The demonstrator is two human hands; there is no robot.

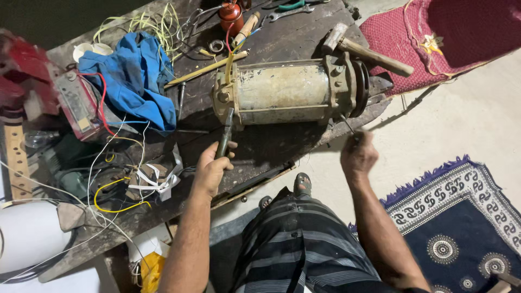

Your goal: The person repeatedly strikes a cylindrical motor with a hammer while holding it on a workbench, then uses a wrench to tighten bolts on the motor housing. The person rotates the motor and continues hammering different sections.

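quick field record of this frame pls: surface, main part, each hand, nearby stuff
surface: dark, worn wooden workbench
main part: cylindrical electric motor lying on its side, pulley end toward the bench edge
left hand: grips pliers, tip at the motor's end cap
right hand: closed on a thin tool at the pulley end; blurred, kind unclear
nearby: hammer, blue cloth, red oil can, loose wires

I see one label (84, 123): a small pale rectangle stuck on the top of the red box (81, 106) at the left of the bench, just beside the blue cloth (133, 76). I make out no packages, signs or screens.
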